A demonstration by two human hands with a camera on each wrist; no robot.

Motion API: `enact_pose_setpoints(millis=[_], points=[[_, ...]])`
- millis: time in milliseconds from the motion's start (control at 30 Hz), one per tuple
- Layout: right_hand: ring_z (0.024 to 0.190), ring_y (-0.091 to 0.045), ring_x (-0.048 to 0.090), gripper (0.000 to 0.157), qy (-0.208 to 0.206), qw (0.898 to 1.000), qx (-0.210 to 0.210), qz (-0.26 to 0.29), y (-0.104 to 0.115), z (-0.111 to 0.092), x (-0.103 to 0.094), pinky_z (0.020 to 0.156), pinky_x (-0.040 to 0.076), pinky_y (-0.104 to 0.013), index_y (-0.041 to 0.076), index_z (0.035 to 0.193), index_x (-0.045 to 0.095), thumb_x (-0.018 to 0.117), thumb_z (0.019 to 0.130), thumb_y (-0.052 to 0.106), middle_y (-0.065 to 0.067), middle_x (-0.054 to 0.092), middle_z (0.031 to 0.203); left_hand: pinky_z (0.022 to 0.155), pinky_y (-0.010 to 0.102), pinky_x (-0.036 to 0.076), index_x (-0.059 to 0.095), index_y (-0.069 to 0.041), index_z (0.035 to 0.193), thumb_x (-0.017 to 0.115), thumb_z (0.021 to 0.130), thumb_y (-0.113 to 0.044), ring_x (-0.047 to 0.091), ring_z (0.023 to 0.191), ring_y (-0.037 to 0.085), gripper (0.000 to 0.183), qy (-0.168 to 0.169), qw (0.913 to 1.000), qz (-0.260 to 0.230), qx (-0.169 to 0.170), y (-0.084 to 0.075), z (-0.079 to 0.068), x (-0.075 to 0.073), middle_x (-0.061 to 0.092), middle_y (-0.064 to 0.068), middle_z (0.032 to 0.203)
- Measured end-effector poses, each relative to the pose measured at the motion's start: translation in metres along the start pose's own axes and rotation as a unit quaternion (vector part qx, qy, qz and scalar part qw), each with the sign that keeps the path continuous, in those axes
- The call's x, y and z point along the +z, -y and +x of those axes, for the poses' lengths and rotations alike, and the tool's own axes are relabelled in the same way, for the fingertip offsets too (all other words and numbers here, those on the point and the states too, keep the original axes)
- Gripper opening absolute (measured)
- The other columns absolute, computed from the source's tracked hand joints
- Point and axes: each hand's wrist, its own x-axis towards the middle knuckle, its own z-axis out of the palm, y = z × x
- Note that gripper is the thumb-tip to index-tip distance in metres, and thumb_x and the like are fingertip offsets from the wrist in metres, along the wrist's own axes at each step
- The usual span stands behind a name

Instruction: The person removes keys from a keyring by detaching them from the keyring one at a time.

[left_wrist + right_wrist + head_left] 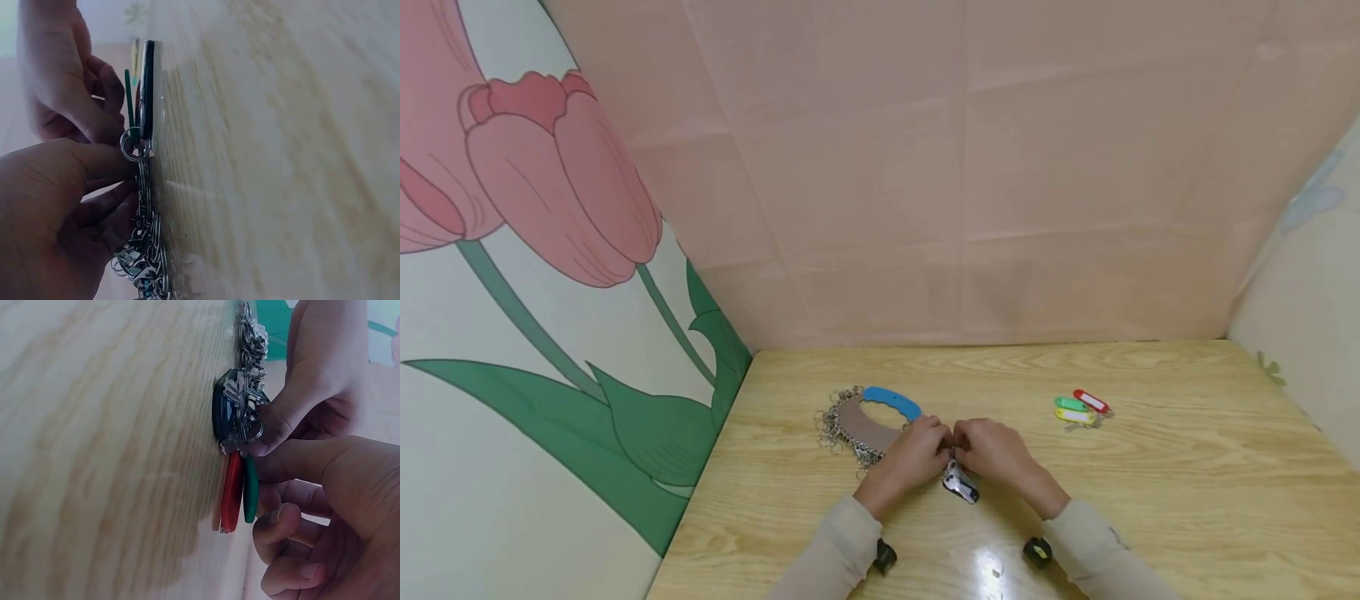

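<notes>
A large key holder with a blue grip [891,401] and a brown curved plate [861,425] lies left of centre. Small metal rings and clips [835,425] crowd its outer edge. At its right end, my left hand [910,454] pinches a key ring [128,145]. Facing it, my right hand [1000,454] pinches at the same ring, fingertips close to the left's. A silver-and-black flat piece [961,483] hangs below both hands. Beside the fingers, the right wrist view shows a green tag [250,490] and a red tag [232,494]. The exact grip points are partly hidden.
To the right on the wooden table [1187,483] lie a red key tag [1091,401], a green key tag [1070,403] and a yellow key tag [1074,416]. A pink cloth wall [962,208] stands behind. Dark wrist devices [1037,552] hang under the sleeves.
</notes>
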Motion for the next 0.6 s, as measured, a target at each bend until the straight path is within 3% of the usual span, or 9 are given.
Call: enact_pose_setpoints(millis=[400, 600], points=[[0.068, -0.010, 0.054, 0.019, -0.022, 1.000, 0.004, 0.010, -0.0029, 0.0017, 0.0005, 0.058, 0.044, -0.031, 0.021, 0.079, 0.066, 0.080, 0.087, 0.012, 0.008, 0.062, 0.075, 0.083, 0.020, 0.050, 0.077, -0.013, 0.107, 0.075, 0.097, -0.017, 0.056, 0.092, 0.008, 0.012, 0.010, 0.9999, -0.004, -0.011, -0.0005, 0.0011, -0.0001, 0.065, -0.005, 0.098], [0.065, -0.009, 0.054, 0.015, -0.033, 0.999, 0.012, 0.015, -0.0008, 0.0021, -0.0028, 0.057, 0.044, -0.028, 0.020, 0.084, 0.069, 0.080, 0.090, 0.013, 0.007, 0.062, 0.075, 0.084, 0.021, 0.051, 0.077, -0.014, 0.113, 0.071, 0.101, -0.020, 0.058, 0.093, 0.007, 0.014, 0.008, 0.9997, -0.017, -0.017, -0.0001, 0.0007, -0.0013, 0.067, -0.005, 0.101]])
